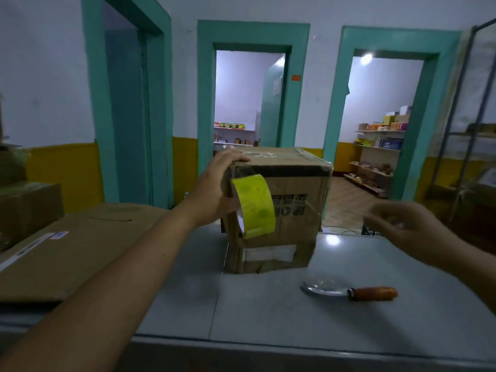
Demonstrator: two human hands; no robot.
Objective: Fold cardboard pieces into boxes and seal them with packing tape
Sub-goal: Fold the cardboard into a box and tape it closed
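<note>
**Taped box held at the table, roll at its near face**

A closed box [279,208] stood upright on a grey table [268,312], towards the far edge and about mid-width. Clear tape shone across its top and down its near face. The left hand [214,189] reached in from the near left. Its fingers [236,158] lay almost straight over the top's left edge, touching the cardboard. A yellow tape roll [253,206] hung against the upper left of the near face, just beside the palm. The thumb was hidden behind the roll, so I could not tell whether it hooked the core or what else held the roll up.

The right hand [402,224] hung in the air to the right of the box, apart from it and above the table. It was badly blurred. Its fingers looked loosely spread, but whether they pinched anything could not be told.

A knife [351,291] with an orange handle lay flat on the table, near and to the right of the box, blade pointing left. A flat cardboard sheet [67,251] lay on the left side, beside the forearm, with brown cartons [26,208] beyond it at far left. Behind the table stood three teal doorways [252,33]. Shelves [381,146] of goods showed through the right one.
</note>
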